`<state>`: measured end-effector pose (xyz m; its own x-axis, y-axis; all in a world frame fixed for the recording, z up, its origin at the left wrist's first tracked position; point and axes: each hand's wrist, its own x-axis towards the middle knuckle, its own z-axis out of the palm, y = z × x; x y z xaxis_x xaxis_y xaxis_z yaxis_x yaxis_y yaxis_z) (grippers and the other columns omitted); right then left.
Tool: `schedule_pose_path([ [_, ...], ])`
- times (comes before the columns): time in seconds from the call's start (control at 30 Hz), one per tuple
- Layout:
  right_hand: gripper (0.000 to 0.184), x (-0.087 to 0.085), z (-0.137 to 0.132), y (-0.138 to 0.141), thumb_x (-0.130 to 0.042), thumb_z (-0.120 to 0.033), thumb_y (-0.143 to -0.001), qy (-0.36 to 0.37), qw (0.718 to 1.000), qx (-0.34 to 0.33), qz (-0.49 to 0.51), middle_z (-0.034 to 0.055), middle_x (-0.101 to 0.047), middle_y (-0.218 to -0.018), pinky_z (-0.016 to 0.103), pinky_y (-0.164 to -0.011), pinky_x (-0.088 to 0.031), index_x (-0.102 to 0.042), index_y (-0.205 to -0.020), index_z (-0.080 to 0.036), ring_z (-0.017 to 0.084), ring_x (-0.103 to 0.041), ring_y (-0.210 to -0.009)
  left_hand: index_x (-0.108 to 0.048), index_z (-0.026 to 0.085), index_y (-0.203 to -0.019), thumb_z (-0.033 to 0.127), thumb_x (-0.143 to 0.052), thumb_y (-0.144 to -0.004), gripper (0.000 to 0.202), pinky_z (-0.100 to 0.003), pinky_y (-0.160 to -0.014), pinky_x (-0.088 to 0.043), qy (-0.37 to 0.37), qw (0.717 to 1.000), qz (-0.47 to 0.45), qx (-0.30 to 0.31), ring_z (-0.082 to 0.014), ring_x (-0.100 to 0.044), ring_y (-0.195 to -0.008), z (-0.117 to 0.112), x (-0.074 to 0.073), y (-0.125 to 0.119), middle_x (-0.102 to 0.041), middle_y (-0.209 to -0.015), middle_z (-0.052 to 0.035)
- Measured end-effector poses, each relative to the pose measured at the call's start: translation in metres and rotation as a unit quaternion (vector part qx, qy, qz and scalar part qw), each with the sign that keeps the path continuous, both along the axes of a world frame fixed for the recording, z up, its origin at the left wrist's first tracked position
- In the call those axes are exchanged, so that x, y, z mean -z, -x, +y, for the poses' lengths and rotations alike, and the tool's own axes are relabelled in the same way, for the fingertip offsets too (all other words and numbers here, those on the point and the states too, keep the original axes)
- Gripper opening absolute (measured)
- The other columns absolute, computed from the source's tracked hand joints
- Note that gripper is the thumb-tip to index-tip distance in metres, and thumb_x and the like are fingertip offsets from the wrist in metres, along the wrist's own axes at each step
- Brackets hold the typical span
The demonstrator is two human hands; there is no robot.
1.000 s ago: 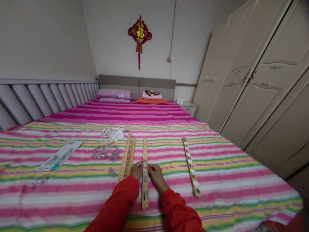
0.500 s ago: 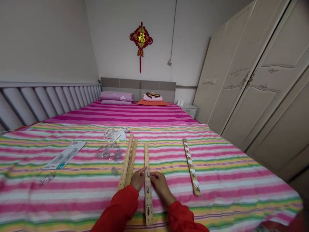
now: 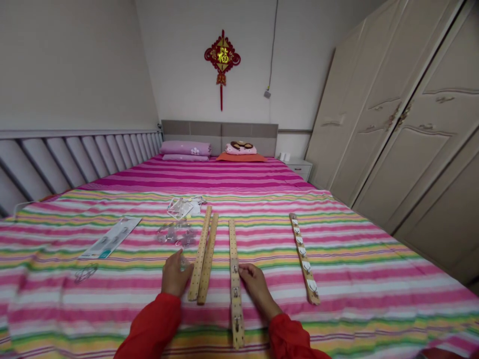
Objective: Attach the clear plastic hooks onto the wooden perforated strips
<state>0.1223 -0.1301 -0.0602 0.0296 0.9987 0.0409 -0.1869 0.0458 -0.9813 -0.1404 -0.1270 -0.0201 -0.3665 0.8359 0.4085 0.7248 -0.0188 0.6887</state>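
A narrow wooden strip with rows of holes lies lengthwise before me, with clear-backed metal hooks along its near half. At its right edge, beside the uppermost hook, the bent fingertips of my right hand press together on the strip. My left hand is left of two more holed strips, thumb and forefinger apart. Just past its fingers lies a small clear hook, partly covered by the hand. Several other clear hooks are scattered beyond it.
To the right lies a strip bearing white hooks. On the left are a packaged hook card and a small wire bundle. Opened packaging rests farther back. Everything lies on a striped bedspread; a railing runs along the left.
My left hand has left the hooked strip and moved left, across the two bare strips, to the loose clear hook. My right hand stays at the strip's edge. The view has shifted slightly.
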Motion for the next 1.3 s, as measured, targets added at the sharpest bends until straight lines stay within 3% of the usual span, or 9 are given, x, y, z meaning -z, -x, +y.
schedule_pose_path([
  [0.2,0.022,0.001,0.000,0.000,-0.073,-0.035,-0.062,0.003,1.000,0.001,0.025,0.0023,-0.067,-0.062,0.026,-0.056,-0.042,-0.071,-0.072,-0.016,0.016,-0.056,-0.058,-0.058,0.015,-0.106,0.030,-0.067,-0.057,0.052,-0.042,-0.091,-0.045,0.062,0.997,-0.045,0.001,-0.0301,-0.061,-0.100,0.007,0.008,0.009,-0.067,-0.101,-0.0128],
  [0.37,0.026,0.005,0.001,0.000,-0.073,-0.038,-0.060,0.023,0.998,0.005,0.050,-0.0022,-0.059,-0.052,0.022,-0.044,-0.030,-0.069,-0.072,-0.015,0.009,-0.043,-0.044,-0.054,0.013,-0.119,0.032,-0.071,-0.059,0.065,-0.042,-0.097,-0.043,0.056,0.970,-0.236,0.003,-0.0303,-0.054,-0.114,-0.006,-0.013,0.000,-0.061,-0.118,-0.0159],
  [0.43,0.027,0.005,0.002,0.001,-0.073,-0.039,-0.060,0.030,0.998,0.007,0.061,-0.0054,-0.052,-0.046,0.021,-0.041,-0.025,-0.068,-0.071,-0.015,0.007,-0.036,-0.039,-0.048,0.018,-0.127,0.033,-0.073,-0.061,0.072,-0.038,-0.098,-0.043,0.045,0.925,-0.373,0.059,-0.0266,-0.050,-0.120,-0.014,-0.026,-0.007,-0.055,-0.129,-0.0133],
  [0.5,0.028,0.003,0.001,0.001,-0.073,-0.039,-0.060,0.031,0.997,0.010,0.069,-0.0069,-0.049,-0.044,0.021,-0.039,-0.023,-0.068,-0.071,-0.015,0.006,-0.032,-0.037,-0.046,0.022,-0.130,0.033,-0.074,-0.062,0.075,-0.032,-0.099,-0.043,0.048,0.856,-0.496,0.138,-0.0231,-0.048,-0.124,-0.023,-0.038,-0.014,-0.052,-0.133,-0.0097],
  [0.6,0.030,-0.003,-0.001,-0.001,-0.074,-0.040,-0.060,0.039,0.996,0.014,0.075,-0.0070,-0.048,-0.043,0.020,-0.037,-0.021,-0.067,-0.073,-0.014,0.006,-0.031,-0.035,-0.048,0.025,-0.130,0.030,-0.075,-0.064,0.072,-0.027,-0.101,-0.042,0.056,0.774,-0.588,0.227,-0.0216,-0.044,-0.127,-0.035,-0.053,-0.028,-0.052,-0.135,-0.0065],
  [0.8,0.032,-0.019,-0.008,-0.004,-0.074,-0.043,-0.061,0.049,0.994,0.025,0.094,-0.0040,-0.056,-0.048,0.019,-0.033,-0.019,-0.065,-0.073,-0.014,0.005,-0.033,-0.032,-0.048,0.027,-0.132,0.027,-0.074,-0.066,0.071,-0.030,-0.109,-0.032,0.081,0.709,-0.623,0.320,-0.0231,-0.037,-0.132,-0.051,-0.061,-0.055,-0.046,-0.140,-0.0063],
  [1.0,0.031,-0.058,-0.021,-0.005,-0.073,-0.044,-0.065,0.015,0.995,0.025,0.098,-0.0035,-0.057,-0.055,0.019,-0.035,-0.024,-0.067,-0.073,-0.015,0.004,-0.035,-0.034,-0.045,0.026,-0.135,0.042,-0.069,-0.070,0.071,-0.041,-0.105,-0.035,0.192,0.686,-0.588,0.384,-0.0270,-0.050,-0.122,-0.054,-0.064,-0.068,-0.056,-0.130,-0.0120],
  [1.17,0.029,-0.094,-0.031,-0.007,-0.074,-0.043,-0.065,-0.010,0.996,-0.069,0.051,-0.0041,-0.054,-0.050,0.020,-0.038,-0.027,-0.070,-0.073,-0.016,0.006,-0.038,-0.039,-0.042,0.020,-0.136,0.048,-0.063,-0.073,0.073,-0.041,-0.098,-0.038,0.283,0.659,-0.561,0.414,-0.0248,-0.063,-0.100,-0.053,-0.073,-0.073,-0.068,-0.107,-0.0129],
  [1.3,0.030,-0.103,-0.037,-0.004,-0.074,-0.045,-0.064,-0.006,0.988,-0.151,0.031,-0.0041,-0.055,-0.048,0.020,-0.039,-0.027,-0.071,-0.074,-0.017,0.007,-0.039,-0.039,-0.043,0.019,-0.136,0.048,-0.062,-0.073,0.072,-0.037,-0.086,-0.044,0.303,0.644,-0.561,0.422,-0.0213,-0.065,-0.084,-0.051,-0.072,-0.078,-0.070,-0.093,-0.0100],
])
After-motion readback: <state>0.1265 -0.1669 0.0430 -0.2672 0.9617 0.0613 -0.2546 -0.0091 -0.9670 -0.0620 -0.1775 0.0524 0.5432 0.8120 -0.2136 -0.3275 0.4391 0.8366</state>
